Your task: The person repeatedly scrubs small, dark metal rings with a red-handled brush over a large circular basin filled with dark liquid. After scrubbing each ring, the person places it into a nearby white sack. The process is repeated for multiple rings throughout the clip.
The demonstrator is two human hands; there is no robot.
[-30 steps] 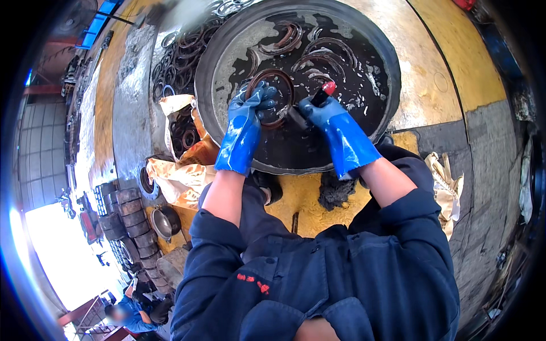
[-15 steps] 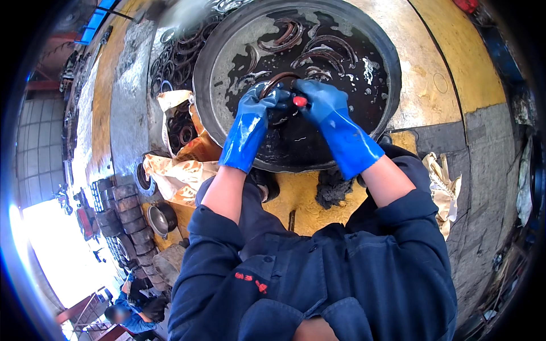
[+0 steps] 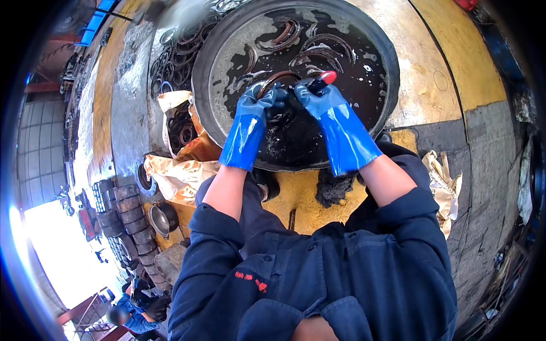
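So a brown ring (image 3: 278, 75) is held over the tub (image 3: 391, 85), pinched in the grip of the left hand (image 3: 259, 103), blue glove and all. Its upper curve can be seen, but the lower part is pretty much lost between the gloves. A red-tipped tool (image 3: 324, 80) is held in the right hand (image 3: 319, 103), grip closed round the dark handle; its working end can't be made out. The hands are kept close together above the dark liquid (image 3: 296, 145), where loose rings (image 3: 318, 54) are half sunk toward the far side. More rings are heaped on the floor to the left in a ring pile (image 3: 176, 59), and some are stuffed in a torn bag (image 3: 182, 177) near the tub. A black rag (image 3: 333, 190) is left on the yellow floor, just below the near rim.
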